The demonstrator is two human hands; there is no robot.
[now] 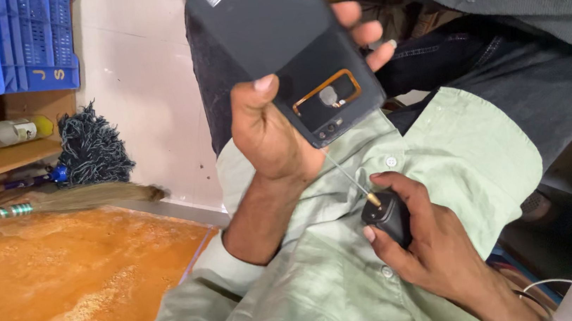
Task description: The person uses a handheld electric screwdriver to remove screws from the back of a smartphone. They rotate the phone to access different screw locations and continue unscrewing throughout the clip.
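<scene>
Phones: one dark phone (288, 47), back side up, raised above the lap.
Tools: one black-handled tool (389, 215) with a brass collar and a thin metal tip reaching to the phone's lower edge.
Left hand (265, 131): grip closed round the phone, thumb on its back, fingertips (364, 32) showing past the far edge.
Right hand (429, 237): grip closed tight on the tool's handle, low over the green shirt (455, 157).
Background: one blue crate (26, 43), one bottle (7, 132), one mop head (92, 149), one broom (77, 198).
</scene>
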